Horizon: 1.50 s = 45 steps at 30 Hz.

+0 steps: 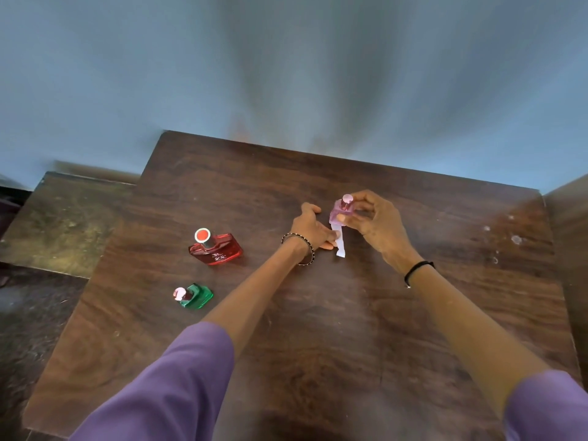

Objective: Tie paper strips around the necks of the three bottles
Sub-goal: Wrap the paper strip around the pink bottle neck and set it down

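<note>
dark wood worktop (318, 345), blue wall (286, 74) behind, your right hand (378, 224) gripping the pink bottle (340, 214), left hand (311, 229) pinching its paper strip (340, 248) (red bottle (219, 251), green bottle (199, 297) nearer the left edge)

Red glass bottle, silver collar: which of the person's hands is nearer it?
Left. The left hand sits right of the red glass bottle; the right hand is farther right, gripping the pink glass bottle.
</note>
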Available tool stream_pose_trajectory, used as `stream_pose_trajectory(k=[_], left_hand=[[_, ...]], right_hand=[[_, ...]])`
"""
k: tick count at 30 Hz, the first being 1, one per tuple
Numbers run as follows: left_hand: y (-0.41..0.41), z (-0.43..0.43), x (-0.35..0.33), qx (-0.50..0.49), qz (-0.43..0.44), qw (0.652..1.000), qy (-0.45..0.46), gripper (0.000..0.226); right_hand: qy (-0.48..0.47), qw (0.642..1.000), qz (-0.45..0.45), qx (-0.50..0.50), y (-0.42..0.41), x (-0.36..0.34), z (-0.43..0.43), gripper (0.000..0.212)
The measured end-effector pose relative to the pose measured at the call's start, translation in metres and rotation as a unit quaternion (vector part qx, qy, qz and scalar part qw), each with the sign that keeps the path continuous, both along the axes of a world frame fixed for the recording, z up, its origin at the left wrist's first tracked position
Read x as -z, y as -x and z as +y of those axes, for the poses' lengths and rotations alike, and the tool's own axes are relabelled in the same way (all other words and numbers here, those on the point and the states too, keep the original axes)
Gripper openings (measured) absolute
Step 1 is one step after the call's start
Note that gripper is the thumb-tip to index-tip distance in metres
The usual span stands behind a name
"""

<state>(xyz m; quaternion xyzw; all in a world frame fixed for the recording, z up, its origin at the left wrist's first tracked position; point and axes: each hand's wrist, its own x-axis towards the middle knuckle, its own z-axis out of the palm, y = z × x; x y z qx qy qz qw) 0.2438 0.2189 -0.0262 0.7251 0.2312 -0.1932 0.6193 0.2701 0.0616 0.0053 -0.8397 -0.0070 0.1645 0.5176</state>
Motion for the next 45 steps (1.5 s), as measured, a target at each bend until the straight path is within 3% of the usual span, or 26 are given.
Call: stream_pose_trajectory(k=[22, 33, 38, 45], left_hand=[[0.031, -0.008, -0.004, 0.013, -0.036, 0.991, -0.131, 0.052], [0.107, -0.039, 0.003, 0.0, -0.034, 0.99, -0.137, 0.044], [0.149, -0.071, 0.002, 0.054, -0.028, 0.989, -0.138, 0.04], [0.197, -0.124, 0.004, 0.223, -0.036, 0.966, -0.129, 0.026]], right_hand=[[0.02, 0.999, 0.04, 0.019, 0.02, 0.005, -0.011, 0.056], [0.056, 0.996, 0.02, 0.062, 0.105, 0.013, -0.047, 0.037], [0.083, 0.995, 0.015, 0.062, 0.161, 0.013, -0.073, 0.032], [0.113, 0.99, 0.014, 0.088, 0.24, 0.011, -0.126, 0.027]])
